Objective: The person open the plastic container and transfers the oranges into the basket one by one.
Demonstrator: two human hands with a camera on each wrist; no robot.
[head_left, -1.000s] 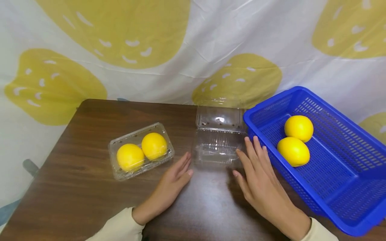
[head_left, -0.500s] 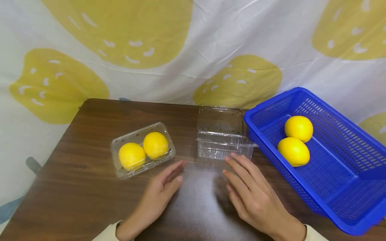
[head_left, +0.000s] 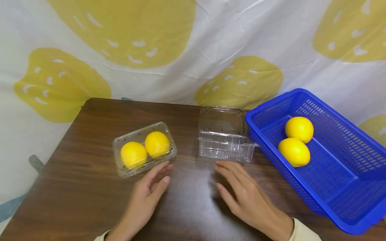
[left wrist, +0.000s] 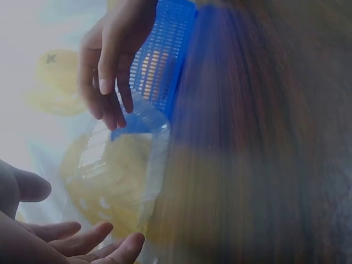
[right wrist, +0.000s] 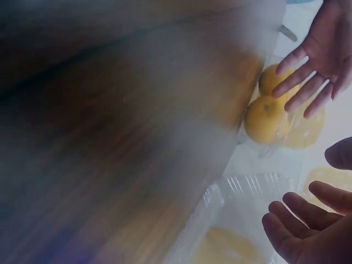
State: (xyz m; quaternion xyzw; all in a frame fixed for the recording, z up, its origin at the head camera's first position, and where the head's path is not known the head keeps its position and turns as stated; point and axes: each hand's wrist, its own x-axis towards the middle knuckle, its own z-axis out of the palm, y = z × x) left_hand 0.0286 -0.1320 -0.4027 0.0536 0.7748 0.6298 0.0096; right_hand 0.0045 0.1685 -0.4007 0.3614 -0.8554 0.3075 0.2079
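Observation:
A transparent plastic clamshell box [head_left: 226, 149] stands near the back of the table with its lid [head_left: 222, 120] raised and leaning back; no fruit lies inside. My right hand [head_left: 248, 197] hovers in front of it, fingers loosely bent and holding nothing. To the left, a second clamshell [head_left: 120, 169] is closed over two round yellow fruits [head_left: 134, 155]. My left hand [head_left: 141, 197] is just in front of that box, relaxed, with its fingertips near the box's front corner. Both hands also show in the left wrist view, either side of the raised-lid clamshell [left wrist: 159, 159].
A blue perforated basket [head_left: 328, 201] stands at the right, holding two more yellow fruits [head_left: 294, 152]. Its left rim is right beside the raised-lid clamshell. A lemon-print cloth [head_left: 169, 83] hangs behind the dark wooden table [head_left: 187, 214].
Both hands have drawn back toward the person; the left has also moved left. The right hand has come away from the raised-lid clamshell, which has shifted slightly and now sits still.

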